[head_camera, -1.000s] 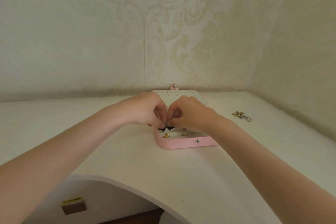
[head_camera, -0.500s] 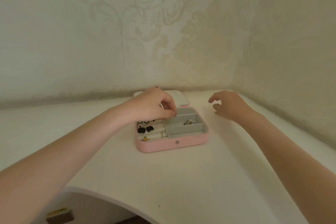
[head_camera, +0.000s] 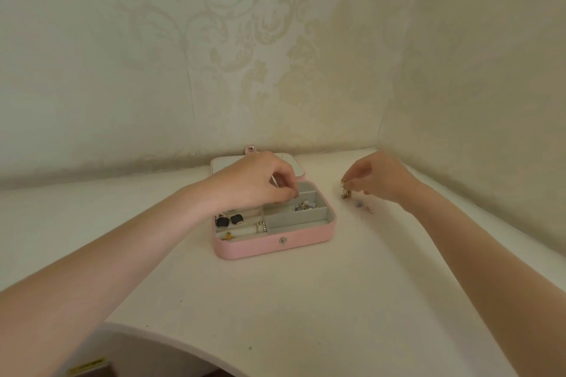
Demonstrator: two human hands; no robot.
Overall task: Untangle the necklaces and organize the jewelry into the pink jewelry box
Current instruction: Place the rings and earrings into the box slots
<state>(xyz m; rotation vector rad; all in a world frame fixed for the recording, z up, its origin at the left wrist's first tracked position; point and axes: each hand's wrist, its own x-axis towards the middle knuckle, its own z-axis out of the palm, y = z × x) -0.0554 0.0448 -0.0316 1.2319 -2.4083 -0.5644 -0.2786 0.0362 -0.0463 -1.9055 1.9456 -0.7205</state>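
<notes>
The left hand (head_camera: 257,180) hovers over the back left of the open pink jewelry box (head_camera: 272,242), fingers curled; what they grasp, I cannot tell. Just right of the box, the right hand (head_camera: 379,176) pinches a gold necklace (head_camera: 345,191) off the table (head_camera: 306,300).

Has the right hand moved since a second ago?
Yes. The right hand left the pink jewelry box and went right, now pinching the gold jewelry on the table.
</notes>
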